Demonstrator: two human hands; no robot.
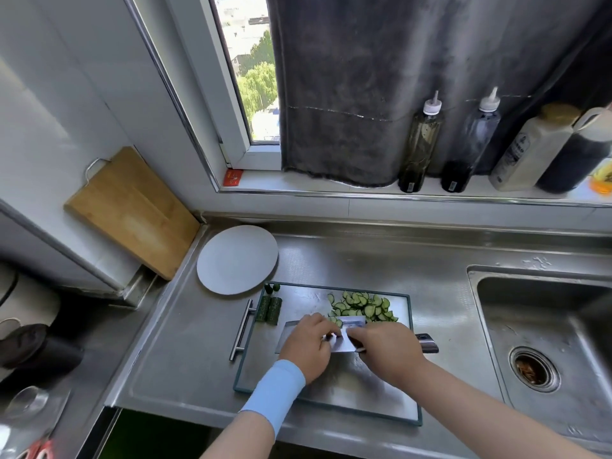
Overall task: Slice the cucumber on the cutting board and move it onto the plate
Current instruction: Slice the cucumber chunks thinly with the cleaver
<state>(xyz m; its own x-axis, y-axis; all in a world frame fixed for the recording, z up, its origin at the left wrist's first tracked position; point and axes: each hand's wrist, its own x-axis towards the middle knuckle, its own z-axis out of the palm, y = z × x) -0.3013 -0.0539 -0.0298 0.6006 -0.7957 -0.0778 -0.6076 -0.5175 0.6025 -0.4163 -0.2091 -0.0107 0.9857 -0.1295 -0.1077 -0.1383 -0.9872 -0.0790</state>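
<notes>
On the cutting board (364,392), right fingers (359,336) grip the cleaver (354,323); left fingers (323,326) curl over cucumber (337,323).

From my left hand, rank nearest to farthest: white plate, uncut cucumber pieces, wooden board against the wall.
From the left hand:
1. Uncut cucumber pieces, just left.
2. White plate, farther back left.
3. Wooden board, leaning far left.

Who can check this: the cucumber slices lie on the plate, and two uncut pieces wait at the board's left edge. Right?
No. The head view shows the cucumber slices on the cutting board, not the plate; two uncut pieces wait at its left edge.
</notes>
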